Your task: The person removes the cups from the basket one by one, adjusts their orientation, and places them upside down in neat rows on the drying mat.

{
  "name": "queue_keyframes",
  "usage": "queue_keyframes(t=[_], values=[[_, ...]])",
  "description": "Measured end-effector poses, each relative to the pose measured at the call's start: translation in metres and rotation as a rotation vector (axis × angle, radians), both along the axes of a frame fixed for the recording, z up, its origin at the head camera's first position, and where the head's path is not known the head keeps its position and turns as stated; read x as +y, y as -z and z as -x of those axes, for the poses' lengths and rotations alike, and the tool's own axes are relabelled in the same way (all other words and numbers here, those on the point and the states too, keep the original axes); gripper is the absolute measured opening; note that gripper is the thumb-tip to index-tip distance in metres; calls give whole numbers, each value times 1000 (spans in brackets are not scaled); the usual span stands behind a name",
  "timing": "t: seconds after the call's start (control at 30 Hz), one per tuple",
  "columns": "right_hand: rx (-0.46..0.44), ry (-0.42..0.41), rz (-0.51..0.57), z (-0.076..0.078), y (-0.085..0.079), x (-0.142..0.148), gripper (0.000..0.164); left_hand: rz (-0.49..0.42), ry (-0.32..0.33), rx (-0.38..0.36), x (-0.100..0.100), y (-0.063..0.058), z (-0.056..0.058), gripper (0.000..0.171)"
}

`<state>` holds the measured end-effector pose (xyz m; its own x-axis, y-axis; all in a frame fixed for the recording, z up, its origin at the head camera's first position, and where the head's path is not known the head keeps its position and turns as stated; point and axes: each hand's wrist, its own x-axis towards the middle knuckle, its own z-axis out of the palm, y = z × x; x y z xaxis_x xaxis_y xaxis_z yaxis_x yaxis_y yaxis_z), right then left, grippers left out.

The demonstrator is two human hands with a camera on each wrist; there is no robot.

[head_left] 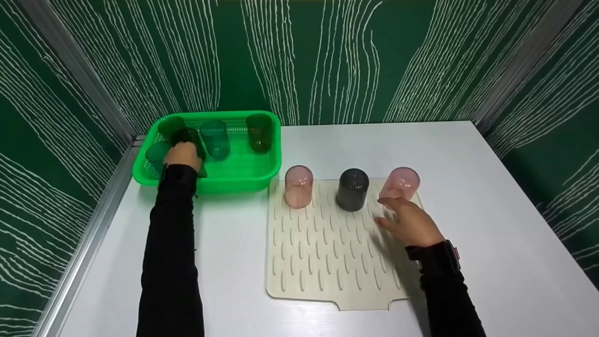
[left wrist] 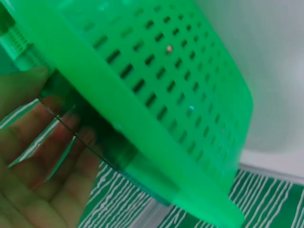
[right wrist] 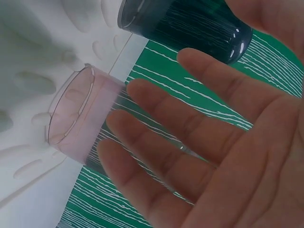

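Reaching into the green basket point(head_left: 234, 185), my left hand point(head_left: 184, 155) grips a dark glass point(head_left: 189, 135). In the left wrist view the thumb and fingers point(left wrist: 42, 156) lie around the glass's rim, and the basket wall hides part of it. My right hand point(head_left: 412, 222) is spread beside the right pink glass point(head_left: 401, 181), its straight fingers overlapping the glass in the right wrist view. Upside down on the beige drying mat point(head_left: 318, 285) stand that pink glass, a dark grey glass point(head_left: 353, 189) and a left pink glass point(head_left: 298, 186).
Inside the basket are also a teal glass point(head_left: 215, 139), a brown glass point(head_left: 259, 133) and a green-looking glass point(head_left: 157, 154) at the left. The white table point(head_left: 491, 224) meets green patterned walls point(head_left: 323, 61) at its back and sides.
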<state>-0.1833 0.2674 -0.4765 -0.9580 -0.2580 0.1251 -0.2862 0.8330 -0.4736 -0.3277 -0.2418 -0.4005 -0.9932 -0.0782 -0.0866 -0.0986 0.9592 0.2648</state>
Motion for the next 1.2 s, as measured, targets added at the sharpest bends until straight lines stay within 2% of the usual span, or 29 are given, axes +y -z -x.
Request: queue_keyframes(t=[0.1, 0.27, 0.47, 0.6, 0.73, 0.87, 1.03, 1.1, 1.2], values=[[6, -13, -7, 0, 0, 0, 47, 0, 11, -32, -1, 5, 0, 20], [6, -17, -10, 1, -1, -1, 47, 28, 14, -37, -4, 10, 1, 21], [-6, -13, -8, 1, -1, -3, 46, 41, 17, -43, -5, 6, 0, 18], [-14, -13, -3, 0, 1, -3, 46, 37, 19, -15, -3, 1, -3, 20], [-23, -12, -3, 0, 1, -3, 47, 54, 24, 37, 4, -12, -7, 23], [-18, -9, -5, 0, 1, -2, 47, 63, 52, 106, 14, -33, -14, 31], [3, -8, -1, 0, 1, -3, 46, 0, 103, 267, 26, -57, -27, 46], [13, -9, -5, 0, 2, -3, 46, -50, 123, 339, 32, -64, -34, 42], [20, -2, -14, -1, 2, -4, 46, -100, 149, 421, 40, -71, -45, 27]])
